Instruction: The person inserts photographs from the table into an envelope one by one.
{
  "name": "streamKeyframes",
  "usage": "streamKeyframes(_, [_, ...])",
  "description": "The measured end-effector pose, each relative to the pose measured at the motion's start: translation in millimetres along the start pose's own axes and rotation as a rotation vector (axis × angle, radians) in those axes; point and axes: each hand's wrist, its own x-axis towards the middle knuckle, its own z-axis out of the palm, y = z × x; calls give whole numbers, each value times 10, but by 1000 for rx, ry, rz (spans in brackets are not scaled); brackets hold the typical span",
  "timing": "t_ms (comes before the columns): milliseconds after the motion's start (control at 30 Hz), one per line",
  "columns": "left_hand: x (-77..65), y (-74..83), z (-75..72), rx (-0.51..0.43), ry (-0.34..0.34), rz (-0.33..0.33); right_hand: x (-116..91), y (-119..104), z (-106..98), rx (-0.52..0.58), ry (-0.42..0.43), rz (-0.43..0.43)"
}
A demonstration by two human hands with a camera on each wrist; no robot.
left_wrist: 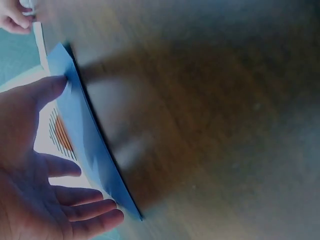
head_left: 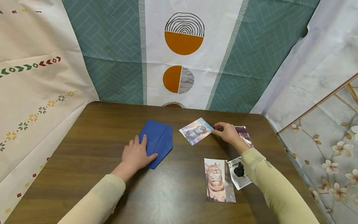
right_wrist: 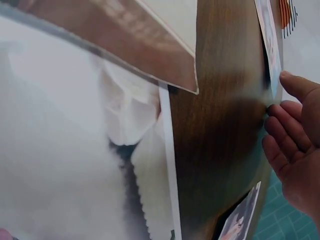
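My left hand rests with spread fingers on a blue envelope that lies on the table. In the left wrist view the thumb touches one end of the envelope. To the right, my right hand pinches the right corner of a picture of a grey kitten on a pastel background. In the right wrist view, thumb and curled fingers meet at that picture's edge; the exact grip is partly hidden.
An orange cat photo slightly overlaps a photo with a dark shape, nearer me. Another photo lies partly behind my right wrist. Patterned cloths border the brown table at the back and sides.
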Motion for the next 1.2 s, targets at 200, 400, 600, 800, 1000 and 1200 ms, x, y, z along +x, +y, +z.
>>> streamKeyframes(200, [-23, 20, 30, 15, 19, -5, -20, -9, 6, 49, 19, 35])
streamKeyframes(400, [-31, 12, 25, 10, 20, -12, 1, -20, 29, 72, -7, 55])
streamKeyframes(600, [-16, 5, 32, 4, 12, -5, 38, -27, 70, 90, 0, 74])
streamKeyframes(800, [-22, 2, 34, 0, 23, 1, 44, -26, 103, 106, 18, 85])
streamKeyframes(1000, [-26, -6, 44, -11, 21, 6, 55, -34, 129, 101, 36, 89])
streamKeyframes(1200, [-30, -27, 45, -7, 24, 3, 103, -59, 171, 104, 41, 65])
